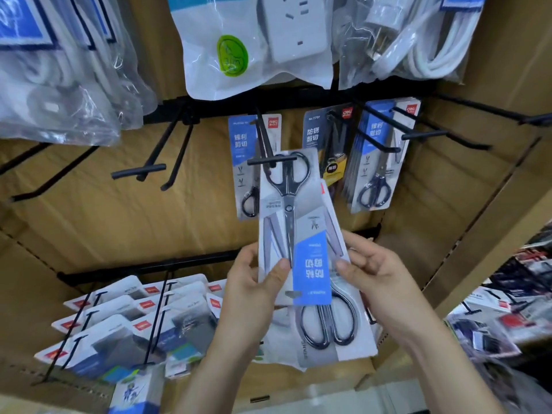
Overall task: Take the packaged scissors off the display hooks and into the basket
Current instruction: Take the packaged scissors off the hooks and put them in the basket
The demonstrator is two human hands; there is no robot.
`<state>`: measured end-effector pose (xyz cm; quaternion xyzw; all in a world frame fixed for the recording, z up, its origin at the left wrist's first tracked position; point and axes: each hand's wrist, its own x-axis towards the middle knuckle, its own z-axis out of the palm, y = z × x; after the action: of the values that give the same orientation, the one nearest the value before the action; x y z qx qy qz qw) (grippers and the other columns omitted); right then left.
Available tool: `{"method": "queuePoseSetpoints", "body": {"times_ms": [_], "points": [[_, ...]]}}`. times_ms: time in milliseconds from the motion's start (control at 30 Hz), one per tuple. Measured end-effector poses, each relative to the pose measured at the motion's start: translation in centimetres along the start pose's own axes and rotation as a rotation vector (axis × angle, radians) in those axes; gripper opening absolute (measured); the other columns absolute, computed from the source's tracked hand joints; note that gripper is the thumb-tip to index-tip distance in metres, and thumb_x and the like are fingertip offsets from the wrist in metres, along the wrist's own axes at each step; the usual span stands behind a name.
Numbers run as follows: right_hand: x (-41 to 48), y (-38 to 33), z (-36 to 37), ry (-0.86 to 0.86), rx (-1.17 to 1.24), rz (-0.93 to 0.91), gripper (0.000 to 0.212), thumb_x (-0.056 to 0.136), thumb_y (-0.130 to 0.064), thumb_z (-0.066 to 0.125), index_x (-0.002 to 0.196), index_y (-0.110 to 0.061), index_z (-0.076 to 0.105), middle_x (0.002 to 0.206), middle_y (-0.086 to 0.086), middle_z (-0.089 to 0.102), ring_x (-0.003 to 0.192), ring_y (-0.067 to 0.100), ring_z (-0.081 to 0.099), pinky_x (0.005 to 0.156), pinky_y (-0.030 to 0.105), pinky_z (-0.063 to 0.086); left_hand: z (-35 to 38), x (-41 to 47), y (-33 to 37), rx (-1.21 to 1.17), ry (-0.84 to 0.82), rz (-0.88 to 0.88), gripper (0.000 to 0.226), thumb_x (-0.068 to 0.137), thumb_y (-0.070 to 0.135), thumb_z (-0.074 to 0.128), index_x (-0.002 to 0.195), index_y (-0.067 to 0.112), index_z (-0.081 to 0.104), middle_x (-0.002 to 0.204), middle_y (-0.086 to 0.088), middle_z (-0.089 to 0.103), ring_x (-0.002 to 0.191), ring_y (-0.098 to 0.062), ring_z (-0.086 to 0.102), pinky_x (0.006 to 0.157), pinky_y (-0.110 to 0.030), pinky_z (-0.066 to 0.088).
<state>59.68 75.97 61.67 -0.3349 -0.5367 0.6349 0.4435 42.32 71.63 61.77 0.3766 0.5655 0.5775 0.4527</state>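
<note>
bare hooks [139,174] left, hook bar [270,160] across held pack [301,222]

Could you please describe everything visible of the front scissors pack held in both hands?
The front scissors pack is a long grey-white card with a blue label, its print upside down. The dark-handled scissors sit handles up, blades pointing down. The left hand and right hand pinch its lower end, thumbs in front. A second scissors pack lies behind it; a display hook crosses its top.

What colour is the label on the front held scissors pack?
Blue label; head view.
</note>
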Motion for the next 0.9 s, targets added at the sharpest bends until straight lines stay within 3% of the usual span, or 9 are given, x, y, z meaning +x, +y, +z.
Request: {"method": "queuePoseSetpoints", "body": {"times_ms": [167, 300, 367, 500, 600, 667, 733, 833, 900], "points": [[-0.5, 1.3, -1.2, 0.351, -0.092, 0.055, 0.037, 0.093, 0.016, 0.048, 0.109, -0.009, 0.069, 0.088, 0.007, 0.078, 0.073, 0.018, 0.073, 0.062, 0.026, 0.057, -2.4, 0.5, 0.0, 0.05, 0.162, 0.113, 0.023, 0.094, 0.004, 0.062, 0.107, 0.023, 0.065, 0.097, -0.002, 0.076, 0.084, -0.024, 0.073, 0.062, -0.035, 0.058], [-1.2, 0.8, -3.8, 0.51, -0.164, -0.001, 0.029, 0.092, 0.009, 0.055, 0.096, -0.014, 0.072, 0.084, -0.003, 0.078, 0.07, 0.006, 0.071, 0.062, 0.019, 0.054, -5.4, 0.6, 1.0, 0.244, 0.191, 0.168, 0.035, 0.088, 0.002, 0.07, 0.094, 0.036, 0.069, 0.083, 0.014, 0.076, 0.061, -0.002, 0.065, 0.052, -0.017, 0.052], [-1.5, 0.2, -4.8, 0.509, -0.191, -0.054, 0.024, 0.092, 0.005, 0.06, 0.092, -0.016, 0.073, 0.085, -0.002, 0.078, 0.07, 0.004, 0.07, 0.064, 0.015, 0.053, -6.4, 0.6, 1.5, 0.342, 0.204, 0.173, 0.037, 0.084, 0.006, 0.075, 0.085, 0.042, 0.069, 0.076, 0.021, 0.074, 0.059, -0.001, 0.064, 0.056, -0.019, 0.054], [-1.3, -0.2, -5.0, 0.325, -0.261, -0.123, 0.009, 0.084, -0.017, 0.073, 0.078, -0.022, 0.078, 0.08, -0.002, 0.077, 0.072, 0.01, 0.067, 0.068, 0.016, 0.053, -6.5, 0.4, 2.2, 0.529, 0.185, 0.208, 0.031, 0.075, 0.013, 0.085, 0.078, 0.041, 0.071, 0.069, 0.014, 0.07, 0.055, -0.006, 0.057, 0.057, -0.025, 0.051], [-0.7, 0.8, -4.4, 0.129, -0.461, -0.099, 0.019, 0.072, -0.046, 0.08, 0.072, -0.027, 0.075, 0.101, -0.007, 0.071, 0.098, 0.011, 0.066, 0.09, 0.026, 0.048, -5.3, 0.2, 2.8, 0.592, 0.09, 0.255, 0.039, 0.075, 0.008, 0.083, 0.083, 0.041, 0.065, 0.068, 0.017, 0.069, 0.058, -0.007, 0.061, 0.05, -0.019, 0.048], [-0.3, 1.5, -3.8, -0.007, -0.484, -0.041, 0.01, 0.073, -0.037, 0.077, 0.068, -0.031, 0.072, 0.116, -0.016, 0.066, 0.115, 0.007, 0.061, 0.1, 0.031, 0.043, -4.5, 0.3, 3.3, 0.566, 0.057, 0.249, 0.032, 0.076, 0.003, 0.082, 0.077, 0.032, 0.067, 0.066, 0.015, 0.07, 0.053, -0.002, 0.059, 0.048, -0.017, 0.048], [-0.2, 2.0, -3.3, -0.164, -0.45, 0.023, 0.015, 0.08, -0.024, 0.076, 0.067, -0.027, 0.069, 0.118, -0.013, 0.068, 0.112, 0.007, 0.064, 0.095, 0.028, 0.046, -4.1, 0.7, 3.9, 0.501, 0.041, 0.23, 0.033, 0.075, 0.003, 0.083, 0.077, 0.031, 0.066, 0.065, 0.012, 0.072, 0.051, 0.001, 0.061, 0.048, -0.016, 0.05], [-0.4, 2.7, -3.3, -0.237, -0.424, 0.104, 0.022, 0.088, -0.005, 0.071, 0.072, -0.019, 0.069, 0.085, -0.005, 0.073, 0.077, 0.007, 0.065, 0.071, 0.022, 0.047, -3.8, 1.7, 4.9, 0.383, 0.031, 0.227, 0.032, 0.073, 0.007, 0.084, 0.081, 0.033, 0.068, 0.07, 0.014, 0.074, 0.058, 0.0, 0.066, 0.052, -0.017, 0.052], [-0.4, 3.0, -3.4, -0.174, -0.392, 0.097, 0.015, 0.089, -0.001, 0.068, 0.076, -0.01, 0.069, 0.074, 0.001, 0.07, 0.069, 0.008, 0.063, 0.066, 0.021, 0.048, -3.6, 2.1, 5.3, 0.271, 0.027, 0.222, 0.028, 0.072, 0.013, 0.082, 0.09, 0.031, 0.069, 0.075, 0.01, 0.076, 0.065, -0.004, 0.07, 0.055, -0.017, 0.054]]}}
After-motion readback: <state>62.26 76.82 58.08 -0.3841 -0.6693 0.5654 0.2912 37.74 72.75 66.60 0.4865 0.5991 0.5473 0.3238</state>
